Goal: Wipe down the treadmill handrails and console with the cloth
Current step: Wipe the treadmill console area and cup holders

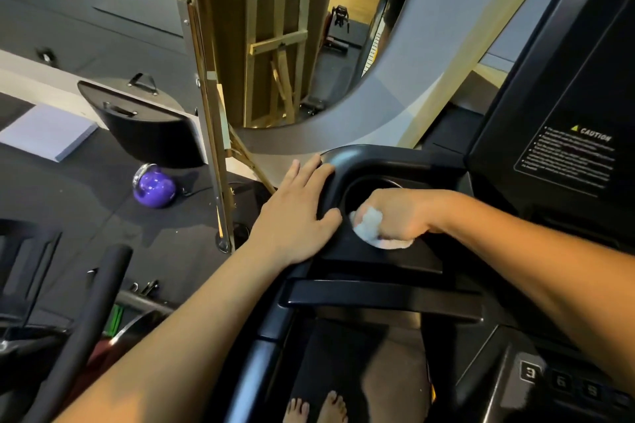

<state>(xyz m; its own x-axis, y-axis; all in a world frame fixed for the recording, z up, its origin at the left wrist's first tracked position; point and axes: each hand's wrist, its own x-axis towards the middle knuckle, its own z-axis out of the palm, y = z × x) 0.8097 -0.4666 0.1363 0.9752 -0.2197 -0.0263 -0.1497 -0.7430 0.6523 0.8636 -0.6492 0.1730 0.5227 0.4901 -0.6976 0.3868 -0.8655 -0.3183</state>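
The person's right hand is clenched around a bunched-up white fluffy cloth, knuckles up, and it's pressing that cloth onto the near rim of the round black cup holder sunk into the black plastic treadmill console. A bit of cloth pokes out under the fist on the flat console surface just below the cup holder.

The left hand holds nothing. It's laid flat with fingers mostly straight and slightly spread on the console's outer edge, right beside the cup holder on its left. The thumb reaches in toward the cup holder rim and sits close to the cloth, though it's hard to say if they actually touch.

Below the cup holder, nearer the person, runs a glossy black crossbar handrail, and neither hand is on it. Off to the cup holder's right is a white-print caution label on the dark upright panel. Way left of the cup holder, down on the dark floor mat, sits a shiny purple kettlebell.
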